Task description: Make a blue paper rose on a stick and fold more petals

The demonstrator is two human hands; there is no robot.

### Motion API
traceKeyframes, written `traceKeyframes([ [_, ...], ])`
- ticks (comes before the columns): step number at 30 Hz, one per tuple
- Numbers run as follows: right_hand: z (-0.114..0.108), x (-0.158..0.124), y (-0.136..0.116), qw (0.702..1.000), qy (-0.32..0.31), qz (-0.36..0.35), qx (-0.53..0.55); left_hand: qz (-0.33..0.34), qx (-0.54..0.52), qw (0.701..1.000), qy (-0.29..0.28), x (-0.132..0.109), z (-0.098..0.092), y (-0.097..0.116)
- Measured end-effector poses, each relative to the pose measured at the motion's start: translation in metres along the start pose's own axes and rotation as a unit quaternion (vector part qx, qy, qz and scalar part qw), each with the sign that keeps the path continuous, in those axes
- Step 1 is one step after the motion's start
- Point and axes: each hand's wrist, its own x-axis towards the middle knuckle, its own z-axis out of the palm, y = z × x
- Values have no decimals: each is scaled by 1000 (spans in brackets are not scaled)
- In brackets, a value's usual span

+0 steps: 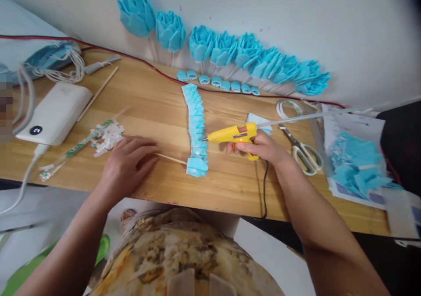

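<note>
My right hand [259,147] is wrapped round the handle of a yellow glue gun [233,133], with a long clear glue stick [296,118] sticking out of its back. The nozzle points left, at the edge of a pleated light-blue strip [196,116] lying lengthwise on the table. Glossy patches show on the strip's lower part. Between the fingers of my left hand [131,164] runs a thin wooden stick [171,158], whose far end meets the folded lower end of the strip.
Several blue fabric flowers [200,44] on sticks lean along the wall, with small blue rolled pieces [216,81] before them. Scissors [305,155] and a bag of blue pieces [358,164] lie right. White scraps [108,137], a power bank [55,112] and a loose stick [98,93] lie left.
</note>
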Motion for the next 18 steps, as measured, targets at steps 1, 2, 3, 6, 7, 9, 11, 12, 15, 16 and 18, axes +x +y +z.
traceKeyframes([
  [1, 1, 0, 1, 1000, 2, 1, 8, -1, -1, 1000, 2, 0, 0, 0],
  [2, 1, 0, 2, 1000, 7, 0, 17, 0, -1, 1000, 3, 0, 0, 0],
  [3, 2, 1, 2, 999, 13, -4, 28, 1, 0, 1000, 3, 0, 0, 0],
  [6, 6, 3, 4, 998, 22, -17, 51, 0, 4, 1000, -1, 0, 0, 0],
  [7, 6, 3, 5, 998, 21, -19, 53, -2, 3, 1000, -3, 0, 0, 0],
  [9, 7, 4, 6, 999, 15, -15, 49, -4, 1, 1000, -5, 0, 0, 0],
  [11, 6, 4, 7, 999, 15, -10, 48, -6, 0, 1000, -7, 0, 0, 0],
  [12, 5, 4, 7, 999, 15, -8, 48, -8, 0, 1000, -7, -1, 1, -1],
  [15, 4, 3, 7, 999, 7, -17, 44, -11, -1, 1000, -9, -1, 1, -1],
  [16, 4, 3, 7, 999, 4, -19, 38, -10, -1, 1000, -9, -1, 1, -1],
  [18, 4, 3, 6, 999, -1, -20, 25, -8, -1, 1000, -7, -1, 0, -1],
])
